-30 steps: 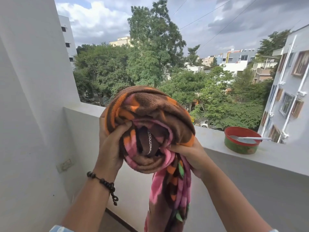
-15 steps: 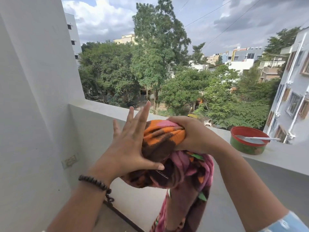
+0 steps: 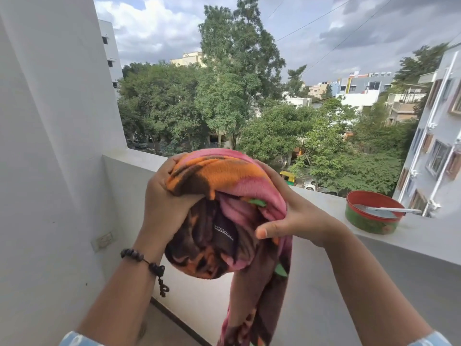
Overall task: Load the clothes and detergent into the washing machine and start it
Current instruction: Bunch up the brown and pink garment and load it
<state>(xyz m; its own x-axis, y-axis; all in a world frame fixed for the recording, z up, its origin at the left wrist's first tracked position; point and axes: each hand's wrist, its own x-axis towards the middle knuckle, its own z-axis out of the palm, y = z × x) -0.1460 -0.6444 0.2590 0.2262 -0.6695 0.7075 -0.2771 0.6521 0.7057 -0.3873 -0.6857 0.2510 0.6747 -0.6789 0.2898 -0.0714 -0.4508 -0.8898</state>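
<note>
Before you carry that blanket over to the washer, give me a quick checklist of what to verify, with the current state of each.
1. Left hand grips the blanket: ok.
2. Right hand holds the blanket's other side: ok.
3. Blanket fully bundled: not ok, a tail hangs down below the bundle.
4. Blanket apart from the bowl and the spoon on the ledge: ok.
5. Washing machine within reach: cannot tell, not in view.
6. Detergent at hand: cannot tell, none visible.
</note>
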